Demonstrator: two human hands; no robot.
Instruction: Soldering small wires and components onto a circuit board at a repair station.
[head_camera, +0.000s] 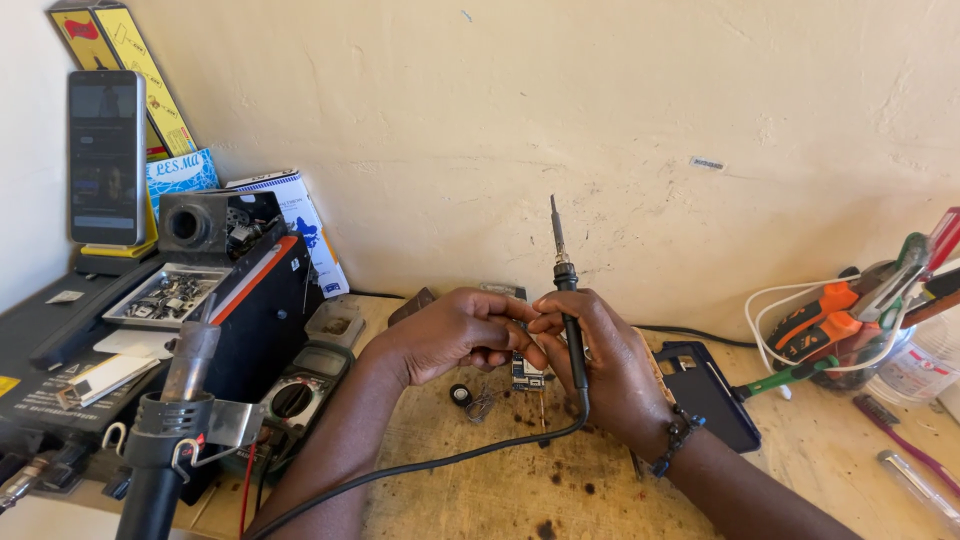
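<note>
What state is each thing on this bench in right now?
Soldering iron: held in the right hand, tip up.
Circuit board: small, pinched between both hands above the bench.
Left hand: fingertips closed on the board.
Phone: upright, screen lit.
Hot-air gun: parked in its holder, nozzle up.
Multimeter: lying flat, unused.
Parts tray: full of small parts.

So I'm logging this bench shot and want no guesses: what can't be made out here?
Head view:
- Small circuit board: mostly hidden by the left hand and right hand.
- Soldering iron: grip covered by right fingers.
- Hot-air tool: cut off at the bottom edge.
- Tray: parts too small to identify.
</note>
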